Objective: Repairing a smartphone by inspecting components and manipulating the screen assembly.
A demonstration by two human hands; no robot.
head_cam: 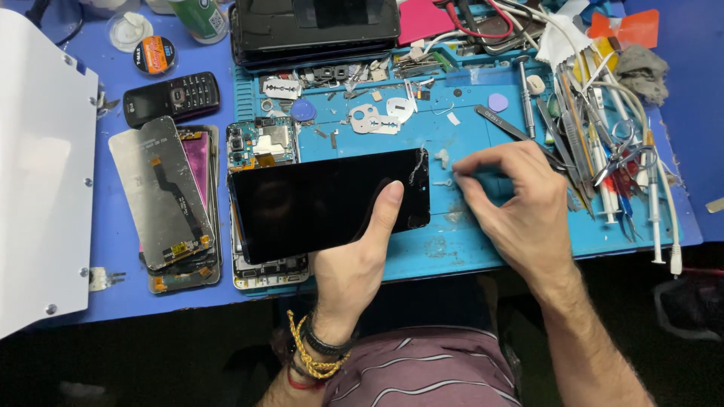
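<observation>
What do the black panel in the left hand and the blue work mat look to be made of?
The black panel, held by the left hand, looks like glossy glass: mirror-smooth with white cracks at its right corner. The blue work mat seems matte rubber or silicone, with moulded ribs and trays; which one is unclear.

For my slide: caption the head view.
Left hand holds a cracked black phone screen; right hand pinches a tiny part.
</observation>
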